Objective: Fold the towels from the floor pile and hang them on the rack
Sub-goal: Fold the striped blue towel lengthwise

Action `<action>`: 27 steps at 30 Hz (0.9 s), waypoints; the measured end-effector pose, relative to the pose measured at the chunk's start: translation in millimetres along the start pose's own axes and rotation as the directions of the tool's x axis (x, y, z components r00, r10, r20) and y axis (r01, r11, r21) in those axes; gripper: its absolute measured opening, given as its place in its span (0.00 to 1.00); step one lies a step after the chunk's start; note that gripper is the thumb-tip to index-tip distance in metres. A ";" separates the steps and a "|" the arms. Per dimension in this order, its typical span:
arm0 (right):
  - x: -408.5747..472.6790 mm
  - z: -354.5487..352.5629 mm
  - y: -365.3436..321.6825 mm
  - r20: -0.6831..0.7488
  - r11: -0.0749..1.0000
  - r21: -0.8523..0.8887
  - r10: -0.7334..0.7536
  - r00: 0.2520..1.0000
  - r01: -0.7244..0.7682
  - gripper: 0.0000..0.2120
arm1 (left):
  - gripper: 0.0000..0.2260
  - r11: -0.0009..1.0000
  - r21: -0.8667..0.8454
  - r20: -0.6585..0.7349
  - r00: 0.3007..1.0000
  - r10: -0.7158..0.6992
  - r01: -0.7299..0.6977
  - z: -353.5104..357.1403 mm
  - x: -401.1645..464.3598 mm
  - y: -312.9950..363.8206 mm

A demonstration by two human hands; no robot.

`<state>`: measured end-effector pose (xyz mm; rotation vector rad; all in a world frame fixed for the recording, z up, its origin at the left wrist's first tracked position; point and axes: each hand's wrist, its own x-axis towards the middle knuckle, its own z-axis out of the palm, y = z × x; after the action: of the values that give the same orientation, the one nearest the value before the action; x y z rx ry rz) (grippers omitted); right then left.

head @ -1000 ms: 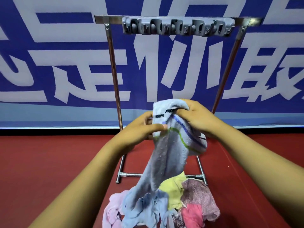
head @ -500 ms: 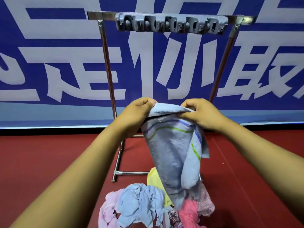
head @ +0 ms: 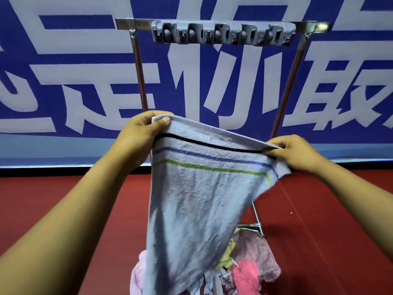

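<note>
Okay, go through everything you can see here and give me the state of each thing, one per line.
Light blue striped terry towel: unfolded, hanging from both hands.
Left hand: grip pinching the towel's top left corner.
Right hand: pinching its top right corner.
Steel rack: upright, bare.
Grey clip strip: holding nothing.
Floor pile of towels: crumpled.

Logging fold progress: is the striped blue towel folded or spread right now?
Spread, not folded: the striped blue towel hangs as one sheet, its top edge stretched between the left hand and right hand.
</note>
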<state>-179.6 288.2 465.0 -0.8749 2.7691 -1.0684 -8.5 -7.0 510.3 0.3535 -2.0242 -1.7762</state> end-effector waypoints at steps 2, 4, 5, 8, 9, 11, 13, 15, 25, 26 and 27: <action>-0.2 -4.1 0.6 -0.026 0.994 0.104 0.018 0.999 -0.015 0.04 | 0.06 1.000 -0.015 -0.069 0.998 0.000 -0.001 -7.0 0.6 -2.7; -0.6 -5.9 -0.7 -0.047 0.975 0.221 0.046 0.998 -0.034 0.04 | 0.05 1.000 -0.024 -0.134 0.991 0.004 -0.007 -12.4 0.9 -4.4; -0.5 -6.7 -1.2 -0.061 0.965 0.260 0.059 0.996 -0.041 0.03 | 0.04 1.000 -0.020 -0.163 0.987 0.006 -0.010 -14.6 1.0 -4.8; -0.1 -9.5 -3.3 -0.092 0.956 0.290 0.076 0.993 -0.046 0.05 | 0.04 1.000 0.001 -0.217 0.976 0.009 -0.009 -19.7 0.1 -5.8; 0.3 -10.3 -4.0 -0.100 0.956 0.289 0.079 0.992 -0.047 0.04 | 0.03 1.000 0.010 -0.222 0.975 0.011 -0.009 -21.1 -0.2 -6.7; 0.4 -12.9 -4.9 -0.108 0.960 0.275 0.085 0.990 -0.052 0.02 | 0.02 1.000 0.021 -0.229 0.973 0.016 -0.011 -24.3 -1.0 -9.3; 0.0 -16.1 -6.3 -0.089 0.972 0.230 0.074 0.993 -0.052 0.02 | 0.03 1.000 0.024 -0.231 0.973 0.018 -0.012 -27.9 -1.6 -12.3; -0.3 -19.3 -7.4 -0.064 0.990 0.129 0.057 0.996 -0.049 0.04 | 0.05 0.999 0.033 -0.221 0.975 0.017 -0.010 -30.9 -2.2 -14.6; -2.2 -36.1 -50.1 -0.233 0.882 -0.471 -0.125 0.964 0.000 0.09 | 0.08 0.955 0.276 -0.132 0.980 0.150 -0.109 -26.4 -2.8 -7.7; -0.4 -37.4 -51.7 -0.235 0.896 -0.444 -0.137 0.962 0.019 0.10 | 0.09 0.960 0.249 -0.129 0.978 0.164 -0.128 -25.2 -2.2 -5.3; 1.5 -38.8 -52.6 -0.235 0.908 -0.417 -0.151 0.960 0.041 0.11 | 0.10 0.961 0.236 -0.130 0.975 0.180 -0.146 -24.8 -0.8 -3.6</action>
<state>-164.3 279.2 528.0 -0.9809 3.2798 -0.6580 3.6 -28.9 508.9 0.3642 -2.0851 -1.3835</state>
